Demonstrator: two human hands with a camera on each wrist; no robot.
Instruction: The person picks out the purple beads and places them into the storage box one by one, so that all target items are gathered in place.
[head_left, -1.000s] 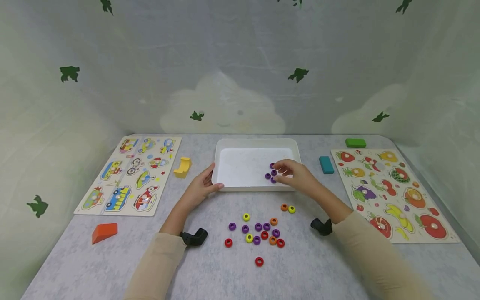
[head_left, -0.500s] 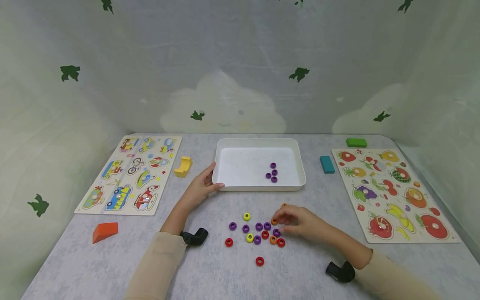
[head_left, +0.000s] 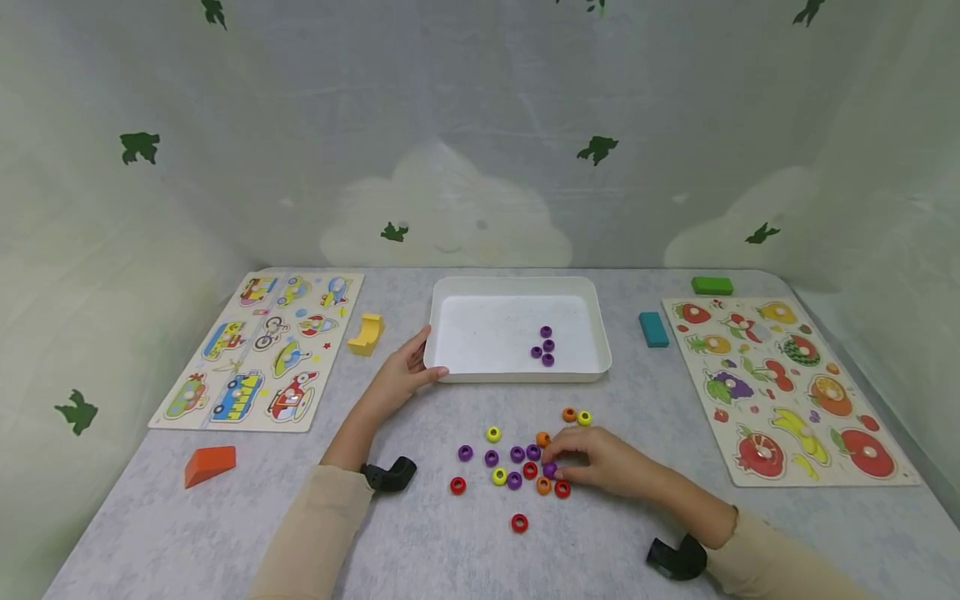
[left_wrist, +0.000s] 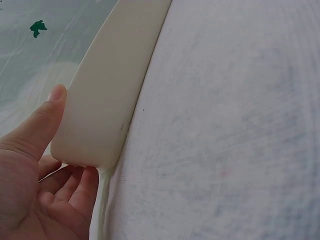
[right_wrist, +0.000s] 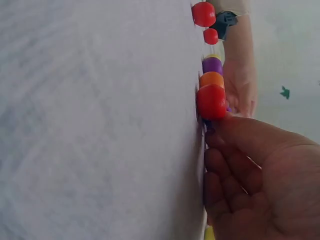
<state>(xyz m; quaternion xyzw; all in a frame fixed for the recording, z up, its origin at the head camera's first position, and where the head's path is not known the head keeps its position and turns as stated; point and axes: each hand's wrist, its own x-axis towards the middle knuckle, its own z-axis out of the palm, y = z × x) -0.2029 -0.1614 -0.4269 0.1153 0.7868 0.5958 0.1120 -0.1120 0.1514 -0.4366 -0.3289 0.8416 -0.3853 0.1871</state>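
A white tray [head_left: 517, 377] stands towards the back of the table, with several purple beads [head_left: 548, 345] inside its right half. My left hand [head_left: 401, 371] grips the tray's near left corner. In the left wrist view its thumb lies along the tray wall [left_wrist: 105, 90] and the fingers bend round the corner. Among the loose beads in front of the tray, my right hand [head_left: 603, 460] pinches a purple bead [head_left: 550, 471] between thumb and fingertips, low at the table. A red bead [right_wrist: 211, 101] hides most of that pinch in the right wrist view.
Loose red [head_left: 519, 523], yellow [head_left: 492, 434] and orange beads [head_left: 543, 486] lie around the right fingertips. Picture puzzle boards flank the tray, vehicles [head_left: 262, 350] left and fruit [head_left: 787, 392] right. Yellow [head_left: 366, 334], orange [head_left: 210, 464], teal [head_left: 653, 330] and green blocks [head_left: 712, 286] also lie about.
My right hand has come back from above the tray to the loose beads and now pinches a purple one. A nearby orange bead has shifted slightly. The left hand stays on the tray.
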